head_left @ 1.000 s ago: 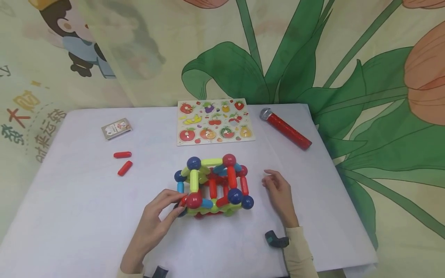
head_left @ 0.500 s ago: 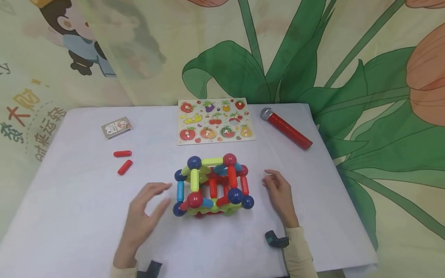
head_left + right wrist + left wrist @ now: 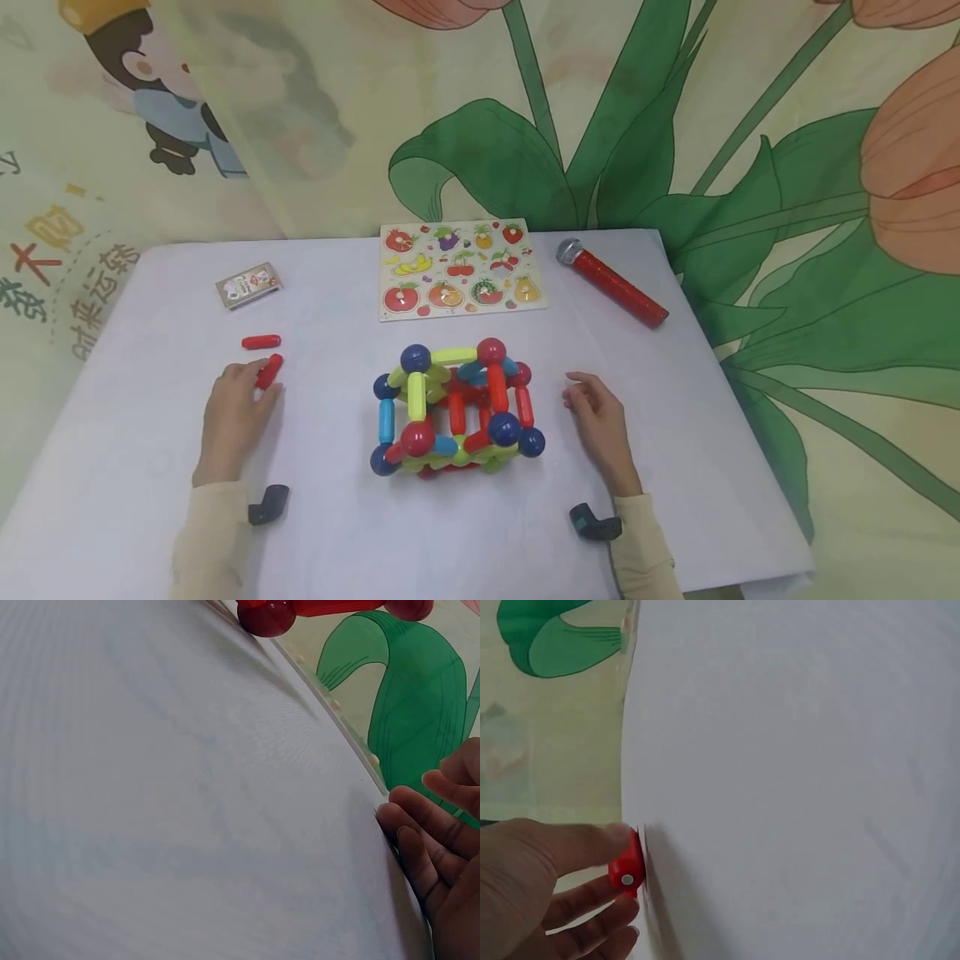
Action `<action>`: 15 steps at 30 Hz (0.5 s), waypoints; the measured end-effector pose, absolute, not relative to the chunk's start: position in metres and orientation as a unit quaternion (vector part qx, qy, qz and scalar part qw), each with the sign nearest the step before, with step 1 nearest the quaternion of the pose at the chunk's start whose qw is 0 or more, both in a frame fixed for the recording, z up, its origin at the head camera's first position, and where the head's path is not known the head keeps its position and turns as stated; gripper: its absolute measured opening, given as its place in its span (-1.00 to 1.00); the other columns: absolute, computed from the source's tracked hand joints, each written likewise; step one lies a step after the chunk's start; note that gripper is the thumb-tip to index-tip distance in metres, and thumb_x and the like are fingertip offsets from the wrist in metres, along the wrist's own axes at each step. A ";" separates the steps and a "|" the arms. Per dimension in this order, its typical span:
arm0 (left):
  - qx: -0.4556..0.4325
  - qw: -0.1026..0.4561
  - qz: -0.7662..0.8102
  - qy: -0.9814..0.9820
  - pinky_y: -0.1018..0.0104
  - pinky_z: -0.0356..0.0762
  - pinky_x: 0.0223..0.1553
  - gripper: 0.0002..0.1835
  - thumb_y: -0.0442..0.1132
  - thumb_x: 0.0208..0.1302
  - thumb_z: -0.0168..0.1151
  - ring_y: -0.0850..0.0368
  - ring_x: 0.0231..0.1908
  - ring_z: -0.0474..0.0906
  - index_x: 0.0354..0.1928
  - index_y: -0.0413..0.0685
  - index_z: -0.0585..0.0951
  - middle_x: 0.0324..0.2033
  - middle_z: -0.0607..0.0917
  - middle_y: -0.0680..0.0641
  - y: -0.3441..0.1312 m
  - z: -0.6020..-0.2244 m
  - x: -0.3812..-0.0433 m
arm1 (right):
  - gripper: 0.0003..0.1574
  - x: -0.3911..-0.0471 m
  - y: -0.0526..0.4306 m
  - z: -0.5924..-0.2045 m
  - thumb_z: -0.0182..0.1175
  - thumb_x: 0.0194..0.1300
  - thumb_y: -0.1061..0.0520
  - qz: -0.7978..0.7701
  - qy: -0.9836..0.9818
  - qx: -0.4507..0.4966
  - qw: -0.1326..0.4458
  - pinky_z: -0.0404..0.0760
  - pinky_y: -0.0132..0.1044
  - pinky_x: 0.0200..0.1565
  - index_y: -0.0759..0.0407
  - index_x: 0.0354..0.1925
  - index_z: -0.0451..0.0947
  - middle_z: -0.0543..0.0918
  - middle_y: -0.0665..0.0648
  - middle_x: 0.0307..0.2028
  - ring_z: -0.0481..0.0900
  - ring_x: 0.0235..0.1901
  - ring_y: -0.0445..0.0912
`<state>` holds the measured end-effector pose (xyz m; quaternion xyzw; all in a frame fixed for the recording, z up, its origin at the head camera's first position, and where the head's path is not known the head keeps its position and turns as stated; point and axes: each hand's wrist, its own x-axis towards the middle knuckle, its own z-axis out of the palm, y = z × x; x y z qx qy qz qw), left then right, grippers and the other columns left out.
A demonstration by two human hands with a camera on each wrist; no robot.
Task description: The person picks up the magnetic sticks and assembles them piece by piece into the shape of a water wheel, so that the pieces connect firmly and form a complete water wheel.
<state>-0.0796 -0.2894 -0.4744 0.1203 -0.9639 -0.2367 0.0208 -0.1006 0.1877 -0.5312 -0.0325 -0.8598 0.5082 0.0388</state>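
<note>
My left hand (image 3: 233, 414) is at the left of the table, with thumb and fingers on either side of a red magnetic rod (image 3: 269, 372). In the left wrist view the thumb and fingers pinch this rod (image 3: 627, 868), its round end showing. A second red rod (image 3: 261, 342) lies just beyond. Mid-table stands a frame built of magnetic rods and balls (image 3: 417, 439) in red, blue, light blue and yellow-green. To its right my right hand (image 3: 602, 425) rests on the cloth, fingers loosely curled and holding nothing.
Toward the back lie a small card box (image 3: 248, 286), a fruit puzzle board (image 3: 462, 271) and a red microphone (image 3: 618, 286). A white cloth (image 3: 675, 467) covers the table. Behind it hangs a printed backdrop (image 3: 315, 100).
My left hand has let go of a red rod on the frame's front left corner. It has moved left to the nearer loose red rod and pinches it. The right hand stays put.
</note>
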 end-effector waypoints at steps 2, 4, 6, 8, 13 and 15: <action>0.117 0.040 -0.235 -0.964 -0.24 0.44 0.01 -0.47 -0.35 0.26 0.22 -0.32 -0.08 0.38 0.25 -0.34 0.36 -0.07 0.44 -0.41 -0.288 -0.477 -0.082 | -0.71 -0.101 0.187 -0.532 0.03 0.44 0.12 0.506 -0.861 -0.032 0.040 0.57 -0.50 -0.17 0.05 0.08 0.50 0.64 0.03 -0.31 0.62 -0.29 -0.16; 0.115 0.056 -0.233 -0.964 -0.21 0.44 -0.03 -0.50 -0.39 0.26 0.22 -0.29 -0.12 0.39 0.22 -0.34 0.37 -0.12 0.46 -0.39 -0.288 -0.481 -0.084 | -0.71 -0.101 0.187 -0.533 0.03 0.44 0.11 0.506 -0.861 -0.032 0.045 0.58 -0.48 -0.16 0.05 0.07 0.50 0.64 0.04 -0.31 0.62 -0.28 -0.15; 0.109 0.069 -0.240 -0.962 -0.20 0.45 -0.02 -0.52 -0.40 0.26 0.22 -0.28 -0.12 0.41 0.21 -0.33 0.39 -0.12 0.48 -0.38 -0.287 -0.484 -0.086 | -0.71 -0.101 0.186 -0.533 0.02 0.44 0.11 0.504 -0.862 -0.033 0.047 0.58 -0.46 -0.16 0.05 0.07 0.51 0.64 0.04 -0.30 0.62 -0.28 -0.15; 0.096 0.088 -0.260 -0.957 -0.16 0.48 -0.02 -0.55 -0.41 0.26 0.22 -0.25 -0.12 0.45 0.19 -0.30 0.42 -0.09 0.51 -0.36 -0.282 -0.482 -0.085 | -0.71 -0.101 0.186 -0.533 0.02 0.44 0.10 0.499 -0.865 -0.033 0.045 0.59 -0.45 -0.16 0.05 0.07 0.50 0.64 0.03 -0.30 0.63 -0.28 -0.15; -0.001 0.175 -0.372 -0.912 0.42 0.51 -0.04 -0.58 -0.44 0.16 0.31 0.02 -0.13 0.54 0.10 -0.21 0.55 -0.05 0.64 -0.19 -0.234 -0.441 -0.069 | -0.71 -0.101 0.186 -0.534 0.02 0.43 0.09 0.489 -0.871 -0.034 0.039 0.59 -0.45 -0.16 0.04 0.07 0.50 0.64 0.02 -0.30 0.63 -0.28 -0.18; -0.071 0.191 -0.410 -0.889 0.61 0.43 -0.07 -0.56 -0.47 0.10 0.36 0.15 -0.14 0.55 0.08 -0.16 0.58 -0.07 0.67 -0.10 -0.204 -0.416 -0.060 | -0.71 -0.101 0.186 -0.534 0.03 0.42 0.11 0.493 -0.868 -0.037 0.043 0.59 -0.45 -0.18 0.04 0.06 0.51 0.64 0.02 -0.31 0.63 -0.29 -0.17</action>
